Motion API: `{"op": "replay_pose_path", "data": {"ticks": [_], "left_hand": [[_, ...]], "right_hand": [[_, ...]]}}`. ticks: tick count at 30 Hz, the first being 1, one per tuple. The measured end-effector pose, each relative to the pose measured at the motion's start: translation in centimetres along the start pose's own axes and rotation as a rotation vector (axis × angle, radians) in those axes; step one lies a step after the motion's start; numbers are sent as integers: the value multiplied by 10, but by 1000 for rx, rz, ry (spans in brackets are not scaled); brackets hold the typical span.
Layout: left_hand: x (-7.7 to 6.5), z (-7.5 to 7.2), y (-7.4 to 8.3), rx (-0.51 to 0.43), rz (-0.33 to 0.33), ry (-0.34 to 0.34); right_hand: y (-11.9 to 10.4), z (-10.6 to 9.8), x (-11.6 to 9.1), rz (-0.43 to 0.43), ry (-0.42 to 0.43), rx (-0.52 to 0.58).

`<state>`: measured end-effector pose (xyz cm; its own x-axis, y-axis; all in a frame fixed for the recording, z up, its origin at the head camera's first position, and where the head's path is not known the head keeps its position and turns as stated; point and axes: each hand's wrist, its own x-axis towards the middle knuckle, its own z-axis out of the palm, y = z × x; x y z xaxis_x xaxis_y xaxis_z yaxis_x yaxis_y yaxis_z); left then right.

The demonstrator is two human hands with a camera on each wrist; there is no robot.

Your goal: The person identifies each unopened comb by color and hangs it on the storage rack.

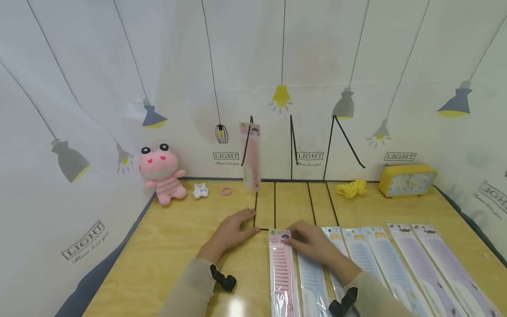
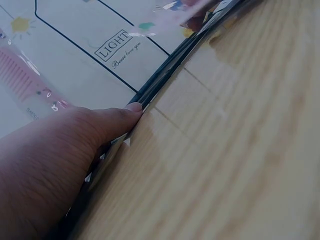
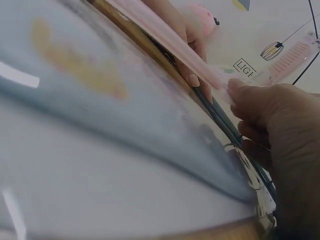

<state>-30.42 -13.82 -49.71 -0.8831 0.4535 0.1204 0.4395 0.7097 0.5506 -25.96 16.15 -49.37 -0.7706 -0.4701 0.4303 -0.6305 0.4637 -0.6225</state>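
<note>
A packaged pink comb lies on the table in front of me, its top end pinched between thumb and fingers of my right hand. In the right wrist view that pink package is tilted up from the blue ones. My left hand rests on the table at the front left corner of a black wire rack, thumb against the rack's base in the left wrist view. Another packaged pink comb hangs on the rack's left hook.
Several packaged blue combs and two purple ones lie in a row at right. Along the back stand a pink plush toy, a small white bear figure, a pink ring, yellow cord and a yellow clock.
</note>
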Motion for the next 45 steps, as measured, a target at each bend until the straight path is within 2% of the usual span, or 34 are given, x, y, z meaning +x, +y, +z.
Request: {"op": "replay_pose_path", "data": {"ticks": [4,6,11,14,20,29,37,45], "left_hand": [[-7,11,3,-5,13,36],[-12,16,5,6,19,52],[-22,23,12,-12,5,72],[-20,27,15,-22,-2,80],[0,25,14,-26,-13,87],[13,10,4,-36,-80,83],[6,13,3,-18,-67,78],[-3,8,10,8,-87,93]], "right_hand": [[-6,-1,-8,144,87,135],[-9,0,-12,186,116,198],[-10,-1,-21,265,98,254],[-11,-8,-22,302,92,247],[-10,-22,-12,296,129,218],[-7,-9,7,317,145,232],[-5,1,4,327,159,252],[-8,7,-1,264,186,274]]}}
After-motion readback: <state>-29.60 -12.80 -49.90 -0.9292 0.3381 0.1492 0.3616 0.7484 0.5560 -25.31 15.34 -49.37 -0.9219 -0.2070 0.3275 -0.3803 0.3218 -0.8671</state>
